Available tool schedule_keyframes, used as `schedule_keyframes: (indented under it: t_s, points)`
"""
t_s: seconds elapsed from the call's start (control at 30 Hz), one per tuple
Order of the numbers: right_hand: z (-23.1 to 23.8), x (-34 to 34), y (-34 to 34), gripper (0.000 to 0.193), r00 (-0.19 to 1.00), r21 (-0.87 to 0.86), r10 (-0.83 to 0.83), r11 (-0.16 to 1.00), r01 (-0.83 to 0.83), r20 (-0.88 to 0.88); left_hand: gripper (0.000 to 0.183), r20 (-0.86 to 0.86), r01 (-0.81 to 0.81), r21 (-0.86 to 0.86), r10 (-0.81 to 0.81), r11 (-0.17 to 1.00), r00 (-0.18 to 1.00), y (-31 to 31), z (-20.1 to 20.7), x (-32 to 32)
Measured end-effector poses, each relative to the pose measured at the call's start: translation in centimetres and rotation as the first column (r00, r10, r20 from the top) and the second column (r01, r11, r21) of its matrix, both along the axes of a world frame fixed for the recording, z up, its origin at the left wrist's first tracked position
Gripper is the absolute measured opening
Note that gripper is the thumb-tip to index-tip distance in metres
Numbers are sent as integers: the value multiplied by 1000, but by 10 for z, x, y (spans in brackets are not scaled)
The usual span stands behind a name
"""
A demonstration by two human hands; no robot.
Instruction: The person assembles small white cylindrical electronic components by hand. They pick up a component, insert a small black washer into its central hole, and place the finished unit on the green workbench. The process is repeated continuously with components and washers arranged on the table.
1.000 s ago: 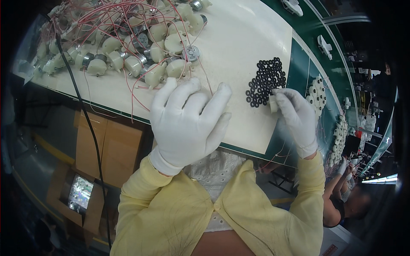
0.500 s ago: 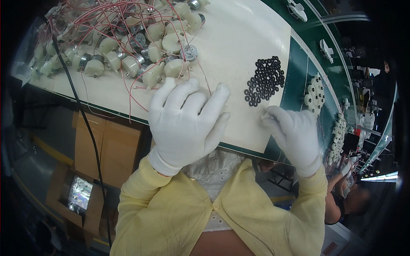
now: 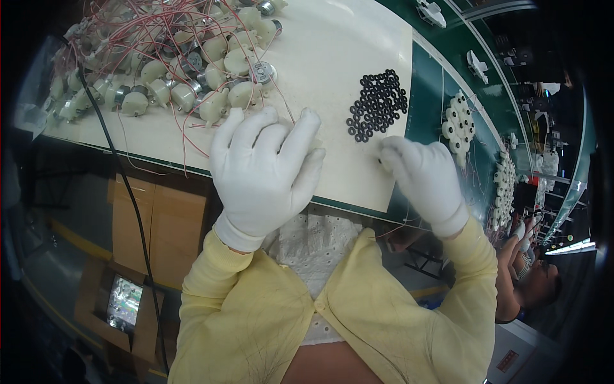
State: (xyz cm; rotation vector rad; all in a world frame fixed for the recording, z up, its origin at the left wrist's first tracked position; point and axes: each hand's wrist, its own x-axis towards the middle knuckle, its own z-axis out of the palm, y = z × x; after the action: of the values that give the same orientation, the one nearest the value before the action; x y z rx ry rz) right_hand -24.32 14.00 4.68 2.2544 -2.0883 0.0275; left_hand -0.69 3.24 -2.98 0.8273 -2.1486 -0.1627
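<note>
My left hand (image 3: 265,169), in a white glove, hovers over or rests at the table's near edge, palm down with fingers spread; what lies beneath it is hidden. A thin red wire (image 3: 286,105) runs from the motor pile to behind its index finger. Right of it, my gloved right hand (image 3: 425,182) is closed in a pinch, thumb against bent fingers. A small dark piece, seemingly a black ring, shows at its fingertips. Just beyond these fingertips lies a patch of small black rings (image 3: 378,105) on the white table top (image 3: 320,57).
Small motors with cream plastic housings (image 3: 211,105) and tangled red wires are heaped at far left. A black cable (image 3: 121,169) hangs across the left side. Cream parts with black centres (image 3: 458,128) stand on the green surface at right. Cardboard boxes (image 3: 176,230) sit below; a co-worker (image 3: 518,275) is at far right.
The whole scene has shifted up and to the left in view. My right hand has turned slightly, and a dark piece now shows at its fingertips. My left hand keeps its pose.
</note>
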Motion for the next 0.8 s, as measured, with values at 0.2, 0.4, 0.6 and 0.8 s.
schedule_keyframes:
  t_s: [0.2, 0.4, 0.6, 0.8]
  points:
    - [-12, -35, 22, 22, 904, 79, -325, 946, 315, 278, 44, 20, 21, 13, -21, 1000, 1000, 2, 3, 3]
    - [-2, -34, 28, 25, 795, 101, -340, 936, 336, 503, 45, 20, 25, 10, -25, 1000, 999, 1, 2, 3]
    - [-2, -25, 18, 33, 793, 82, -222, 974, 213, 568, 46, 21, 30, 4, -30, 1000, 999, 1, 3, 3]
    - [13, -15, 7, 31, 871, 164, -130, 985, 58, 474, 46, 20, 29, 9, -29, 1000, 999, 0, 4, 3]
